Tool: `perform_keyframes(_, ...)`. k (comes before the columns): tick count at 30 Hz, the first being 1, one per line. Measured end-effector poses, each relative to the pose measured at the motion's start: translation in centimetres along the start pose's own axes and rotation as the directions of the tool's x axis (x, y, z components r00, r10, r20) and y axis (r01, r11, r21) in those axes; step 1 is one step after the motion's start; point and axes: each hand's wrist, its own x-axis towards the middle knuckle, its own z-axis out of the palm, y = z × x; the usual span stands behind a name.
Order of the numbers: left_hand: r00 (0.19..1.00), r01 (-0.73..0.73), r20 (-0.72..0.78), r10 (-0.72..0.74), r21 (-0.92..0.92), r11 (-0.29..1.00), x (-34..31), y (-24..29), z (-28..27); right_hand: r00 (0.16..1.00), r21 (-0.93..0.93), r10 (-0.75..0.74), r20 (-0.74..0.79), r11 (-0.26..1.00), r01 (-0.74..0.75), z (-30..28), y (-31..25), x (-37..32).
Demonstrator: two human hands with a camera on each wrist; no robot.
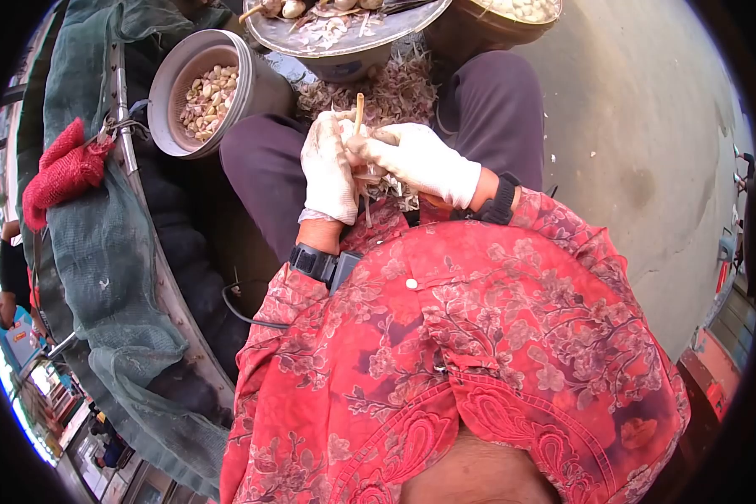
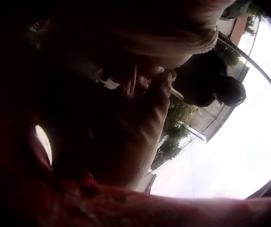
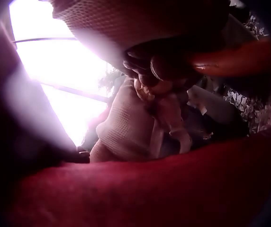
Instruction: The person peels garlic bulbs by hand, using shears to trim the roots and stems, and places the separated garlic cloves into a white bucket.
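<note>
Both hands wear white gloves and meet between the knees in the head view. The left hand (image 1: 328, 172) curls round a garlic bulb (image 1: 347, 128), mostly covered by fingers. From the right, the right hand (image 1: 433, 165) pinches at the same garlic, its thumb and fingers bent. A thin tan stick (image 1: 359, 112) stands up between the hands; which one holds it I cannot tell. Loose pale skins (image 1: 365, 182) hang below. In the right wrist view, pale garlic (image 3: 146, 90) shows between the gloved fingers. The left wrist view is very dark.
A bucket (image 1: 245, 88) with peeled cloves stands at the left. Ahead are a round tray (image 1: 378, 44) with bulbs and skins, and a container (image 1: 496, 32) of white pieces. Skins (image 1: 386, 88) lie heaped below the tray. Green netting (image 1: 113, 277) runs along the left.
</note>
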Motion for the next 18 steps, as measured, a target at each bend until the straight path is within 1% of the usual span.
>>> perform_keyframes(1, 0.998, 0.058, 0.007, -0.058, -0.040, 0.998, -0.1, 0.3, 0.1, 1.000, 0.001, 0.000, 0.000, 1.000, 0.000, 0.0, 0.4, 0.2)
perform_keyframes(2, 0.993, 0.117, 0.015, -0.116, -0.079, 0.990, -0.2, 0.4, 0.1, 0.998, -0.080, -0.065, -0.022, 0.995, 0.063, -0.1, 1.0, 0.6)
perform_keyframes(3, 0.993, 0.117, 0.014, -0.116, -0.079, 0.990, -0.2, 0.1, 0.1, 0.991, -0.162, -0.132, -0.037, 0.979, 0.125, 0.0, 1.1, 0.8)
perform_keyframes(4, 0.987, 0.160, 0.026, -0.158, -0.180, 0.971, 0.0, -0.3, 0.0, 0.991, -0.162, -0.132, -0.035, 0.979, 0.125, -0.1, 1.0, 0.7)
perform_keyframes(5, 0.980, 0.200, 0.042, -0.196, -0.280, 0.939, 0.1, -0.5, -0.1, 0.985, -0.287, -0.172, -0.024, 0.945, 0.158, -0.2, 0.8, 0.5)
perform_keyframes(6, 0.980, 0.200, 0.041, -0.197, -0.279, 0.939, 0.3, -0.4, -0.1, 0.978, -0.407, -0.209, -0.009, 0.894, 0.187, -0.3, 0.5, 0.2)
perform_keyframes(7, 0.961, 0.275, 0.067, -0.269, -0.346, 0.897, 0.4, -0.2, -0.2, 0.978, -0.405, -0.208, -0.010, 0.895, 0.186, -0.3, 0.5, 0.0)
perform_keyframes(8, 0.936, 0.347, 0.098, -0.338, -0.408, 0.844, 0.5, -0.1, -0.2, 0.958, -0.513, -0.286, 0.033, 0.818, 0.262, -0.3, 0.4, -0.1)
perform_keyframes(9, 0.926, 0.371, 0.120, -0.358, -0.465, 0.804, 0.6, 0.0, -0.2, 0.930, -0.608, -0.356, 0.086, 0.721, 0.332, -0.4, 0.3, -0.3)
perform_keyframes(10, 0.926, 0.371, 0.121, -0.358, -0.464, 0.804, 0.7, -0.3, -0.3, 0.939, -0.706, -0.326, 0.108, 0.640, 0.303, -0.5, 0.1, -0.3)
perform_keyframes(11, 0.907, 0.413, 0.156, -0.391, -0.507, 0.757, 0.9, -0.8, -0.5, 0.939, -0.705, -0.326, 0.108, 0.641, 0.303, -0.4, 0.1, -0.3)
perform_keyframes(12, 0.886, 0.454, 0.193, -0.421, -0.545, 0.705, 1.0, -0.8, -0.5, 0.941, -0.756, -0.312, 0.129, 0.583, 0.297, -0.2, 0.4, -0.3)
perform_keyframes(13, 0.891, 0.443, 0.180, -0.417, -0.543, 0.714, 1.2, -0.7, -0.5, 0.944, -0.803, -0.295, 0.148, 0.522, 0.289, 0.0, 0.8, -0.3)
perform_keyframes(14, 0.896, 0.433, 0.168, -0.412, -0.540, 0.722, 1.4, -0.6, -0.5, 0.940, -0.792, -0.290, 0.177, 0.526, 0.311, -0.1, 1.8, -0.3)
perform_keyframes(15, 0.891, 0.449, 0.201, -0.407, -0.522, 0.725, 1.4, 0.1, -0.5, 0.941, -0.792, -0.289, 0.177, 0.525, 0.311, -0.3, 1.7, -0.5)
perform_keyframes(16, 0.891, 0.449, 0.201, -0.407, -0.523, 0.724, 1.6, 0.3, -0.9, 0.932, -0.800, -0.258, 0.255, 0.485, 0.353, -0.4, 1.5, -0.7)
perform_keyframes(17, 0.907, 0.420, 0.217, -0.361, -0.530, 0.737, 2.0, 0.5, -1.5, 0.917, -0.802, -0.224, 0.329, 0.446, 0.397, -0.4, 1.5, -1.0)
perform_keyframes(18, 0.918, 0.397, 0.241, -0.316, -0.534, 0.746, 2.6, 0.7, -2.1, 0.913, -0.812, -0.062, 0.404, 0.435, 0.388, 0.1, 2.7, -1.8)
